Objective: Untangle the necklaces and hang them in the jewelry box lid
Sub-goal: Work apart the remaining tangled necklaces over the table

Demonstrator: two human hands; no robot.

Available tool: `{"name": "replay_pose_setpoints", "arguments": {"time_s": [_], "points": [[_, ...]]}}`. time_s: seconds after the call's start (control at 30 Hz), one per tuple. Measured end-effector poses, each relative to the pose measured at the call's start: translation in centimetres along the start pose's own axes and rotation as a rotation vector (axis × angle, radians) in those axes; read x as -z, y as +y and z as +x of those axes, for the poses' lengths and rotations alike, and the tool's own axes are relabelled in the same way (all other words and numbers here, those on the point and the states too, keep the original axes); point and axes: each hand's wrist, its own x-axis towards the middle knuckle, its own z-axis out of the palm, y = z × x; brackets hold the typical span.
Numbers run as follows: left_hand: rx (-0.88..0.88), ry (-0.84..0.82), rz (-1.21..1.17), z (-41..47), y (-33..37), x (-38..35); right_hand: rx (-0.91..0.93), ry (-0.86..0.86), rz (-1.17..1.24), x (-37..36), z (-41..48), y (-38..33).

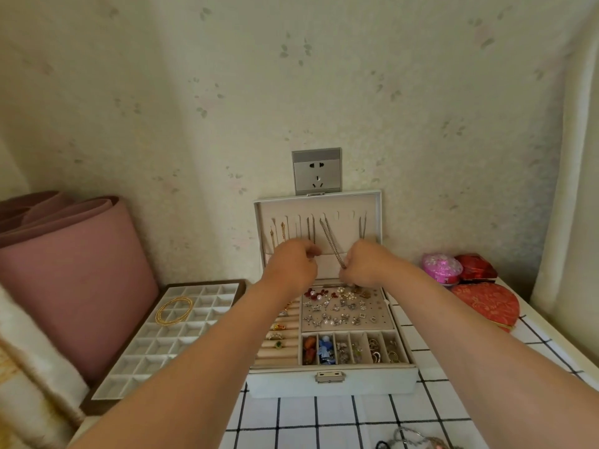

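Head view: both your arms reach forward over the open box (330,387), hands up at the raised lid (343,202), which leans on the wall under a socket (317,171). Your right hand (366,265) is curled, fingertips pinching the lower end of a chain (331,243) – the chain runs slanted up-left from there to a hook near the lid's top, so it hangs in the lid, pulled taut. Your left hand (291,265) is curled too, just beside the right, knuckles in front of the lid pocket; a thin necklace comes down to it, but can't tell if the fingers grip it. Other necklaces (282,230) hang straight from hooks left of your hands, one more at the right end of the lid. Box base is below your wrists: earrings (343,311) on a panel, rings (278,335) in rolls at left, small compartments along the front. Box sits on a checked cloth (324,422). Left of it, a white grid tray (139,358) with gold bangles (174,311) – a pink roll (74,270) stands behind. A red heart box (484,301) lies at right, well apart from the hands.
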Motion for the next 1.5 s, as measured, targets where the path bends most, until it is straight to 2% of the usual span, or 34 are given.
{"name": "replay_pose_setpoints", "arguments": {"time_s": [0.07, 0.17, 0.27, 0.37, 0.67, 0.8, 0.93, 1.03, 1.17, 1.3, 1.5], "points": [[-0.105, 0.058, 0.149, -0.2, -0.2, -0.5, -0.039, -0.042, -0.041, 0.1, -0.2, 0.3], [-0.168, 0.138, 0.321, -0.6, -0.4, -1.1, -0.045, -0.003, 0.102, 0.3, -0.2, 0.6], [-0.181, 0.183, 0.378, -0.8, -0.4, -1.4, 0.002, 0.104, 0.381, 1.1, 0.0, 0.1], [-0.187, 0.183, 0.401, -0.8, -0.6, -1.3, 0.033, 0.126, 0.68, 1.6, 0.3, -0.9], [-0.183, 0.167, 0.487, -0.7, -0.9, -1.2, 0.274, 0.29, 0.842, 0.9, 1.1, -3.1], [-0.173, 0.15, 0.427, -0.8, -1.1, -1.1, 0.322, 0.39, 0.739, 0.5, 2.0, -2.9], [-0.168, 0.158, 0.401, -0.8, -1.0, -1.0, 0.315, 0.37, 0.284, -0.3, 2.4, -1.6], [-0.163, 0.158, 0.394, -0.8, -0.9, -1.0, 0.297, 0.35, 0.127, -0.6, 2.1, -1.0], [-0.155, 0.15, 0.382, -0.7, -1.0, -1.0, 0.316, 0.379, 0.058, -0.3, 1.8, -0.9], [-0.143, 0.11, 0.384, -0.9, -0.7, -0.6, 0.343, 0.266, -0.046, 0.0, 1.0, -1.1], [-0.142, 0.146, 0.145, -4.1, 1.2, 0.7, 0.36, 0.268, 0.031, 1.4, -2.2, -1.0]]}}
